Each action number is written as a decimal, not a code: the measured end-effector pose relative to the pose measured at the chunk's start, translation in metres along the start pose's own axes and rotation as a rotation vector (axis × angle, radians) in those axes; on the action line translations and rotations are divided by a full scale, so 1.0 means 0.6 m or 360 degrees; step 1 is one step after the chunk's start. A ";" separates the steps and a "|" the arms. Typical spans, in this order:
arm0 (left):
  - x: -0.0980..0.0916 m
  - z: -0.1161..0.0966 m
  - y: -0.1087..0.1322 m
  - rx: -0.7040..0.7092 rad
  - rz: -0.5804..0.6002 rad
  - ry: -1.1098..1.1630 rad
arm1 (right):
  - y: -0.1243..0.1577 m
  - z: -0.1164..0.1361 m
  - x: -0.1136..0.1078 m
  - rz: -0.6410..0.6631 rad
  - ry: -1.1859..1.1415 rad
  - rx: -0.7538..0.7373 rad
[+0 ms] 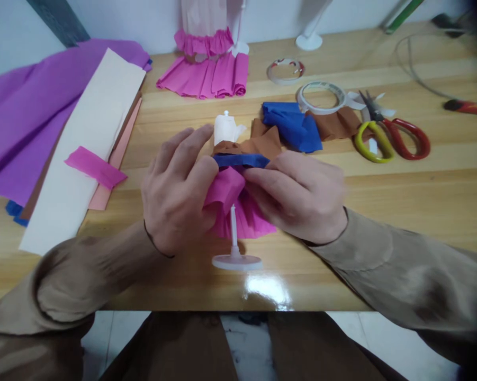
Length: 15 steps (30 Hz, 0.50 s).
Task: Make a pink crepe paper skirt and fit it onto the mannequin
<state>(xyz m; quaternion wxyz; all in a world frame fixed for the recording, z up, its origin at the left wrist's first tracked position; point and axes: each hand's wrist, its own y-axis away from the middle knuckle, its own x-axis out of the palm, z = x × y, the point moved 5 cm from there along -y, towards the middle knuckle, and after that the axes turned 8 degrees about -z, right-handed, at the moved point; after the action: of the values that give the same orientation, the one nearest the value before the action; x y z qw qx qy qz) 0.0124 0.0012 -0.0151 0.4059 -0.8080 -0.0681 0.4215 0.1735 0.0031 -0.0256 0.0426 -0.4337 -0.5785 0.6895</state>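
Observation:
Between my hands stands a small white dress form [224, 129] on a stand with a round base [236, 262]. Pink crepe paper [225, 189] hangs round its lower part like a skirt. A blue paper strip [242, 160] runs across its waist, with brown paper [262, 142] just above. My left hand [180, 185] is closed at the left side of the skirt, thumb and finger against the pink and blue paper. My right hand [302, 193] pinches the right end of the blue strip, its fingertips partly hidden.
Scissors [381, 127] with yellow and red handles lie at right, near a tape roll [321, 98], a second roll [286, 71] and blue paper [291, 127]. Purple paper [32, 100] and a cream sheet [79, 148] lie at left. Pleated pink paper [206, 76] is at the back.

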 end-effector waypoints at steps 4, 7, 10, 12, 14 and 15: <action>-0.005 0.001 -0.004 0.0051 -0.0018 -0.0105 | -0.012 -0.007 -0.009 0.0024 -0.0119 0.0218; -0.008 -0.001 -0.006 0.0013 -0.0002 -0.0134 | -0.024 -0.010 0.006 0.0193 -0.0143 0.0227; -0.011 0.005 -0.009 -0.0126 0.0046 -0.0078 | -0.029 -0.016 0.033 0.0377 -0.0230 0.0244; -0.012 0.012 -0.010 -0.0230 0.0059 -0.0013 | -0.032 -0.020 0.049 0.0461 -0.0288 0.0278; -0.010 0.023 -0.009 -0.0355 0.0084 0.0104 | -0.035 -0.024 0.060 0.0529 -0.0307 0.0304; -0.008 0.029 -0.008 -0.0426 0.0090 0.0177 | -0.037 -0.025 0.064 0.0549 -0.0304 0.0311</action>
<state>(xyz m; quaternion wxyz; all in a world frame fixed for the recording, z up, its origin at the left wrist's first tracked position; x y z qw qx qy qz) -0.0021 0.0124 -0.0143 0.2857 -0.8786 -0.0785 0.3746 0.1496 0.0431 -0.0275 -0.0891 -0.4529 -0.4275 0.7773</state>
